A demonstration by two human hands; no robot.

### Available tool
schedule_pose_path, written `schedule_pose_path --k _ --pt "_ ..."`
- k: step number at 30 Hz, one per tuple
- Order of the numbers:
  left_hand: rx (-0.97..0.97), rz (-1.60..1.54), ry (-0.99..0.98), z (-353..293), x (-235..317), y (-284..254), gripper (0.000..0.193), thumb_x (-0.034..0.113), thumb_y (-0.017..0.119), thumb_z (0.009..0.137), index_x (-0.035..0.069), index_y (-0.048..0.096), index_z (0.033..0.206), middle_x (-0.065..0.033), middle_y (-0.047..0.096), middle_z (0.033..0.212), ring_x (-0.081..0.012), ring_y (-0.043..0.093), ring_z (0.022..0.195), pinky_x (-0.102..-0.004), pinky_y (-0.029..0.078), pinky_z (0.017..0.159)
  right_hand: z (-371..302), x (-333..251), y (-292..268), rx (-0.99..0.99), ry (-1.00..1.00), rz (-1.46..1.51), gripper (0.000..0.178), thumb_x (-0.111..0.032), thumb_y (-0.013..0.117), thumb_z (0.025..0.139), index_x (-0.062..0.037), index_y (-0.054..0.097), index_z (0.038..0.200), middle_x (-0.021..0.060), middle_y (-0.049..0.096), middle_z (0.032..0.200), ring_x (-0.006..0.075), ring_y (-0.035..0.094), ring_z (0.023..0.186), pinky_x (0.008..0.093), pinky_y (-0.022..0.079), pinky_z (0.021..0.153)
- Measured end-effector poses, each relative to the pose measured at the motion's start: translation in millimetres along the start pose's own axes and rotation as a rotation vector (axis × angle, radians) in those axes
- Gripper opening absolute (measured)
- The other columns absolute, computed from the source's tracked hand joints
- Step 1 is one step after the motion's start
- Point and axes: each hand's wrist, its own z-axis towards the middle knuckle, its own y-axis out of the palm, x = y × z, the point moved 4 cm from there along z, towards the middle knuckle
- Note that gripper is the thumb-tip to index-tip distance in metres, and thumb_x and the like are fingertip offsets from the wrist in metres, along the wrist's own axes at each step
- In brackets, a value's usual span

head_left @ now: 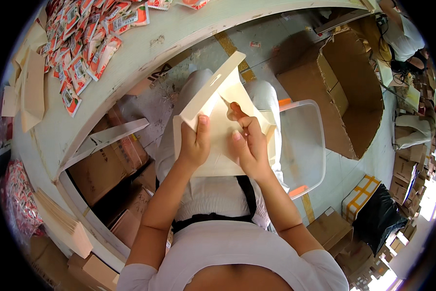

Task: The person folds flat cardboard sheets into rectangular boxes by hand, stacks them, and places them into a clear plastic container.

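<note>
A cream cardboard box (pixel 213 157), partly folded with its flaps standing, rests across my lap. My left hand (pixel 194 143) is closed on its left side, with the thumb on the inner face and the other fingers hidden behind the panel. A long folded edge with a slot slants up from there to the top corner. Over the right part of the box is my right hand (pixel 251 145). Its fingers are bent, the thumb stands apart from them, and nothing shows between them. The fingertips are close to the upright flap; whether they touch it I cannot tell.
On the white table (pixel 145 63) at left lies a heap of small red-and-white packets (pixel 89 41), with flat cardboard pieces (pixel 33 89) beside it. A clear plastic bin (pixel 303 150) stands right of my legs, below a large open carton (pixel 354 92). A black bag (pixel 377 218) sits at lower right.
</note>
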Motion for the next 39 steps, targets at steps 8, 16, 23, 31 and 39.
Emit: schedule_pose_path --k 8,16,23,31,39 --pt "-0.398 0.027 -0.048 10.8 -0.6 -2.4 0.033 0.028 0.037 0.092 -0.003 0.049 0.093 -0.0051 0.049 0.065 -0.0115 0.044 0.058 -0.0283 0.035 0.051 3.3 -1.7 -1.1 -0.033 0.108 0.226 0.031 -0.005 0.044 0.086 0.006 0.037 0.115 0.0173 0.043 0.122 0.0224 0.038 0.119 0.0277 0.032 0.092" --pt "-0.553 -0.155 -0.065 6.4 -6.5 -10.1 0.048 0.035 0.048 0.087 -0.001 0.041 0.118 -0.0103 0.052 0.104 -0.0162 0.05 0.092 -0.0271 0.041 0.077 3.6 -15.4 -4.4 0.022 0.164 -0.001 0.037 -0.007 0.057 0.079 0.0061 0.046 0.112 0.0139 0.054 0.106 0.0147 0.054 0.087 0.021 0.042 0.07" --pt "-0.449 -1.409 -0.817 -0.3 -10.5 -4.3 0.06 0.039 0.039 0.088 0.008 0.018 0.135 -0.0162 0.024 0.137 -0.0336 0.026 0.125 -0.0412 0.026 0.102 -1.5 -43.7 13.2 -0.396 0.051 -0.177 0.023 -0.005 0.063 0.068 0.0026 0.053 0.087 0.0126 0.055 0.09 0.0244 0.054 0.079 0.0281 0.043 0.072" --pt "-0.771 -1.535 -0.701 11.6 -16.9 5.6 0.054 0.037 0.041 0.088 0.016 0.02 0.134 -0.0165 0.023 0.137 -0.0346 0.025 0.125 -0.0413 0.029 0.101 -0.3 -47.9 17.2 -0.421 -0.193 -0.28 0.042 -0.018 0.067 0.065 -0.0039 0.051 0.101 0.0069 0.058 0.09 0.0249 0.057 0.074 0.0333 0.04 0.062" --pt "-0.733 -1.501 -0.482 6.1 -25.4 10.1 0.05 0.035 0.043 0.087 0.02 0.025 0.131 -0.0167 0.024 0.136 -0.0345 0.023 0.125 -0.0428 0.03 0.1 0.2 -48.6 18.3 -0.51 -0.131 -0.331 0.07 -0.023 0.07 0.064 0.0026 0.038 0.12 0.0136 0.057 0.102 0.0309 0.053 0.094 0.0393 0.039 0.081"
